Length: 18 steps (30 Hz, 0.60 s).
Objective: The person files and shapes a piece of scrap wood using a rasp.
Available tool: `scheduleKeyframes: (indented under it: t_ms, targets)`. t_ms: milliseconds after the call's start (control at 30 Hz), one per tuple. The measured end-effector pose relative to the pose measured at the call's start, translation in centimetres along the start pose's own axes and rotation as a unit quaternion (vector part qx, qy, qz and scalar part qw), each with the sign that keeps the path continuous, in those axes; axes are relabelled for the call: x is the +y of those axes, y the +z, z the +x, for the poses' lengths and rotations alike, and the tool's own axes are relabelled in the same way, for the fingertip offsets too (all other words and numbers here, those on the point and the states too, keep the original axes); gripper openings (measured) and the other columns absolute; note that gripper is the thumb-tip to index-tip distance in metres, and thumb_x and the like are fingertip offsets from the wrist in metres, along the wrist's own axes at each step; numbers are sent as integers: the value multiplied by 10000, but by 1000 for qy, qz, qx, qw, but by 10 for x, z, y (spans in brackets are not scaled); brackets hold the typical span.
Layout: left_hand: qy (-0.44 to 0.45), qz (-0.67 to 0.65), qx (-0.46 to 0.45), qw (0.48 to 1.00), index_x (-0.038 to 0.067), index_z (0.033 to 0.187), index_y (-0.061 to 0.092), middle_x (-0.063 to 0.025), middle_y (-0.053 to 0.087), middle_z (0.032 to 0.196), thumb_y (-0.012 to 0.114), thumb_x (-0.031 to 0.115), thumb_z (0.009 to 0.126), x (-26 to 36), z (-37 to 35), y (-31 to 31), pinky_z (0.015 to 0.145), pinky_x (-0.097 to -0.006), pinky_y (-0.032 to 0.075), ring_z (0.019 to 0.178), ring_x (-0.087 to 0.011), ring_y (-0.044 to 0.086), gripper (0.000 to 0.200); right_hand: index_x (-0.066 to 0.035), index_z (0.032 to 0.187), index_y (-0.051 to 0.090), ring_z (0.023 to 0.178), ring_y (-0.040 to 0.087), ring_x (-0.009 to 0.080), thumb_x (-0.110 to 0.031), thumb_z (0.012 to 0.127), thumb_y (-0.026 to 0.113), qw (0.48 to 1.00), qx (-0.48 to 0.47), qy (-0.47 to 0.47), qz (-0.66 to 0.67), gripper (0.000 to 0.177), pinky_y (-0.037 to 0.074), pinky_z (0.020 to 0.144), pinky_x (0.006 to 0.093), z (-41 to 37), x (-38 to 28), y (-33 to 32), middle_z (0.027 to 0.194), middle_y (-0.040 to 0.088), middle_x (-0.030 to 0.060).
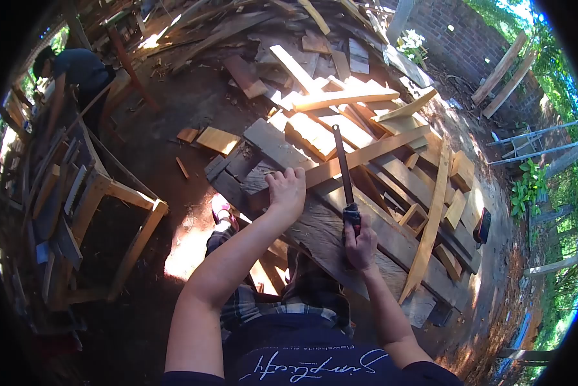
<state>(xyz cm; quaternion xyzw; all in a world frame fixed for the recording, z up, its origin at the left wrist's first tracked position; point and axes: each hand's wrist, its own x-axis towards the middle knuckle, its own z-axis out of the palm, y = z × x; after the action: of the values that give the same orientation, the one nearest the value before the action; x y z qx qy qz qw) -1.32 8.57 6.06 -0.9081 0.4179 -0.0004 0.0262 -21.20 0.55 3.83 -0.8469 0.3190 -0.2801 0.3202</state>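
My left hand [285, 192] is closed over the near-left end of a long wooden strip [366, 153], which slants up to the right across the wooden bench [315, 241]. My right hand [360, 241] is wrapped round the dark, bound handle of a long narrow blade-like tool [344, 164]. Its flat dark shaft points away from me and overlaps the strip in this view, with a small hole near the far tip. The exact kind of tool cannot be made out.
Loose boards and offcuts [430, 219] pile on the bench's right side. A dark red-and-black object [483, 226] lies at its right edge. To the left stands a wooden frame [134, 196] with a saw [75, 190]. Another person [83, 74] bends over farther back.
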Motion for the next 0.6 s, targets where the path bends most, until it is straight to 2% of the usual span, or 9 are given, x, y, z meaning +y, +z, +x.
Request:
scheduleKeyframes:
  t_ms: [100, 267, 400, 567, 600]
  targets:
    - [31, -30, 47, 998, 89, 1165, 461, -96, 563, 1028, 560, 152, 845, 1, -9, 1, 836, -458, 385, 984, -289, 572, 341, -83, 971, 479, 627, 616, 389, -199, 893, 595, 1000, 1, 4, 10, 182, 450, 554, 475, 0, 0, -1, 673, 612, 162]
    - [65, -82, 92, 990, 127, 1054, 529, -85, 545, 1006, 531, 152, 849, 11, -17, 6, 784, -465, 422, 935, -294, 568, 207, -89, 974, 488, 622, 617, 385, -200, 883, 605, 1000, 4, 16, 26, 185, 451, 547, 471, -1, 3, 0, 665, 610, 153]
    - [64, -167, 79, 981, 99, 1090, 527, -120, 523, 1084, 533, 202, 866, 12, -12, 13, 784, -490, 429, 963, -334, 543, 247, -90, 975, 494, 624, 618, 385, -205, 876, 611, 1000, 10, 10, 24, 192, 450, 545, 471, 0, 3, 0, 665, 612, 152]
    - [77, -165, 85, 980, 106, 1131, 515, -145, 512, 1093, 532, 276, 894, 11, -4, 16, 794, -499, 433, 984, -347, 529, 292, -90, 972, 499, 626, 618, 385, -204, 869, 619, 999, 4, 21, 26, 195, 451, 546, 468, -1, 9, 1, 666, 611, 155]
    - [79, -164, 82, 980, 115, 1135, 505, -157, 507, 1087, 538, 297, 896, 11, -2, 15, 804, -501, 433, 987, -358, 528, 302, -83, 969, 511, 603, 627, 339, -176, 876, 610, 1000, 5, 17, 22, 165, 455, 541, 427, -1, 7, 1, 648, 614, 129]
